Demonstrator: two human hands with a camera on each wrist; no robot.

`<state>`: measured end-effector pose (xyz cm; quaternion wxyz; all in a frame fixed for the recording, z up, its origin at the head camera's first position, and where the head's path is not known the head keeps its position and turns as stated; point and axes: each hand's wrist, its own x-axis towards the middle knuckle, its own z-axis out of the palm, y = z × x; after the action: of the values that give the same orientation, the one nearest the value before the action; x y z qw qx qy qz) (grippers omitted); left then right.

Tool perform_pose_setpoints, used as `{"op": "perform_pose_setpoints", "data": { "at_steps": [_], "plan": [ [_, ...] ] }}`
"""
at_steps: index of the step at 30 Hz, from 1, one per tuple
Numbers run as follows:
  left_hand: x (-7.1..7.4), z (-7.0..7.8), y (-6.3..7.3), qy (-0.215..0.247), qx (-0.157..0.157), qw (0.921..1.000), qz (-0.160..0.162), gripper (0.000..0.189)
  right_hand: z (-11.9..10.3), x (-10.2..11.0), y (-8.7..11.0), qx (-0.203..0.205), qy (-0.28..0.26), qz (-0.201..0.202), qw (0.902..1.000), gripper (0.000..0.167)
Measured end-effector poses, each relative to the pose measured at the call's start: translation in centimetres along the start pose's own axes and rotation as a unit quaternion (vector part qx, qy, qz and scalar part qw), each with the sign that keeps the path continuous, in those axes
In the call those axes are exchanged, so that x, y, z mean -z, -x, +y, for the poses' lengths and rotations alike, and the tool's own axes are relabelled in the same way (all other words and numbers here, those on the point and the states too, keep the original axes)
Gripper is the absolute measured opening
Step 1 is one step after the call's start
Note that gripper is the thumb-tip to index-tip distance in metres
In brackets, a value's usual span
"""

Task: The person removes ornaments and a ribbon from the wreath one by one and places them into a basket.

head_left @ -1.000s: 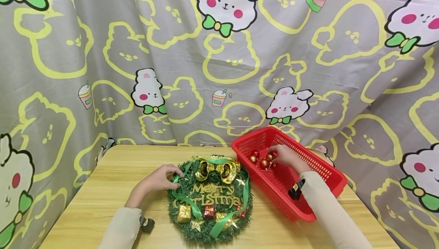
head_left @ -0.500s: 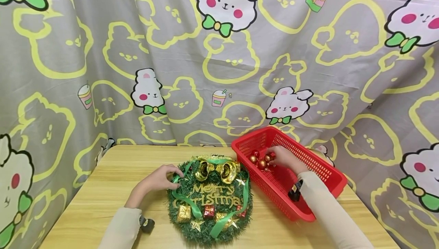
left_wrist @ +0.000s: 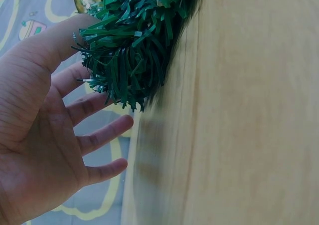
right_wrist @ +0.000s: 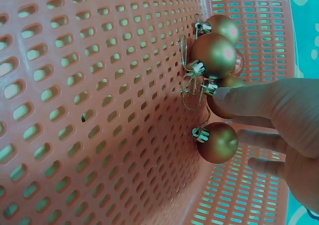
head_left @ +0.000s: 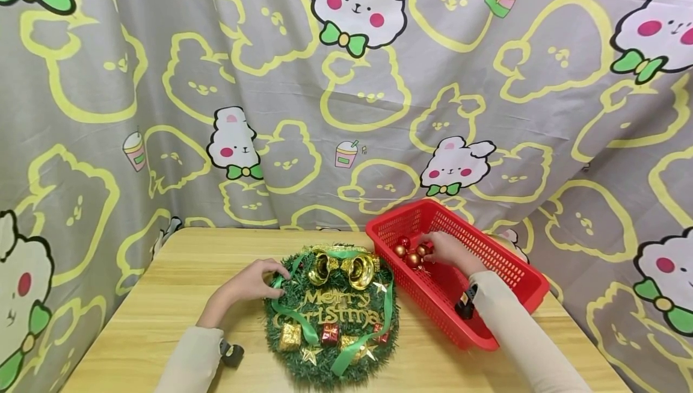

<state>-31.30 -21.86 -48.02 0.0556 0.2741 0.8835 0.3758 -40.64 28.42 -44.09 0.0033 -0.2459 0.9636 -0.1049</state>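
Note:
At the wreath's left edge is my left hand (head_left: 254, 281); in the left wrist view the thumb lies along the green tinsel (left_wrist: 134, 45), while the other fingers (left_wrist: 107, 133) stretch out loosely. The round Christmas wreath (head_left: 342, 300) lies flat on the table, with gold lettering, two gold bells (head_left: 361, 271), green ribbon and small gift boxes. My right hand (head_left: 446, 250) reaches into the red basket (head_left: 487, 245). Its thumb and index finger pinch a gold Christmas ball (right_wrist: 218, 107) near its silver cap, partly hidden by the thumb. Other gold balls (right_wrist: 214, 55) lie beside it.
The basket stands slantwise at the back right, its near wall close to the wreath. A small red ball (head_left: 404, 241) is among the gold ones. Behind the wooden table (head_left: 216, 248) hangs a grey cartoon-print curtain (head_left: 292, 80).
My right hand has shifted slightly left within the basket, and a gold ball beside it has moved a little left. The left hand and wreath have stayed put.

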Motion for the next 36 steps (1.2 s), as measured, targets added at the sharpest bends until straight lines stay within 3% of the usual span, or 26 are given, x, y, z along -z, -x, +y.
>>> {"op": "perform_pose_setpoints", "data": {
  "at_steps": [36],
  "plan": [
    [-0.04,-0.37,-0.08,-0.008,0.002,1.0000,-0.005,0.028,0.08,-0.25,-0.22,-0.011,-0.022,-0.018,0.9995,0.029]
  ]
}}
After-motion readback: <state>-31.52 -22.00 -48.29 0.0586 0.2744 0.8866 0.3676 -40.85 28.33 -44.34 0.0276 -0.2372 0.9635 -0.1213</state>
